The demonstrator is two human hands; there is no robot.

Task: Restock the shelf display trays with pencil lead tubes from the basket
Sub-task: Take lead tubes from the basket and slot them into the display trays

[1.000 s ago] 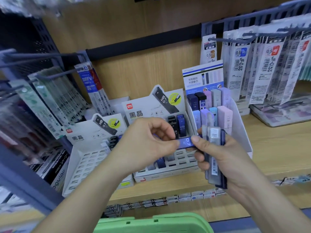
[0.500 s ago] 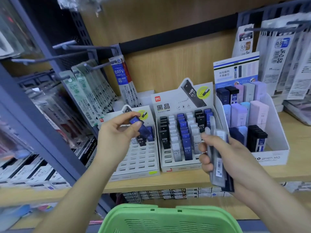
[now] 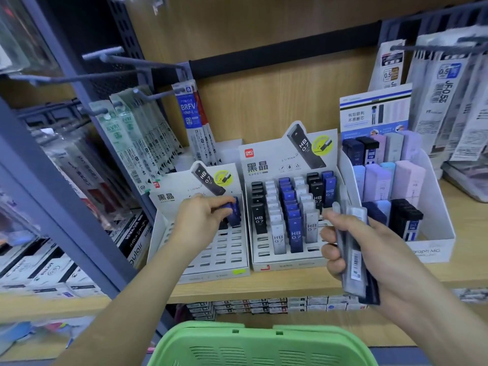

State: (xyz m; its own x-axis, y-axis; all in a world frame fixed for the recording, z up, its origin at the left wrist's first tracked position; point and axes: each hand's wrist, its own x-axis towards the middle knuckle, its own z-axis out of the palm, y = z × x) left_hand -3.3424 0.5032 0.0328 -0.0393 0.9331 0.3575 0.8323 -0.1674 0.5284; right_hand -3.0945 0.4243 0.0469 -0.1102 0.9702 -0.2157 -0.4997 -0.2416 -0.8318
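My left hand pinches a blue lead tube and holds it down at the back rows of the left display tray, beside a few tubes standing there. Most of that tray's slots are bare. My right hand grips a stack of several grey and dark blue lead tubes, held upright in front of the middle tray. The middle tray holds rows of black, white and blue HB 0.7 tubes. The green basket sits below the shelf edge, and its inside is hidden.
A white box of pastel and dark lead cases stands to the right on the wooden shelf. Refill packs hang on pegs at upper left and upper right. Boxed goods fill the lower left shelf.
My left hand took one blue tube from the stack in my right hand, carried it left, and lowered it into the left tray. The view shifted left and down.
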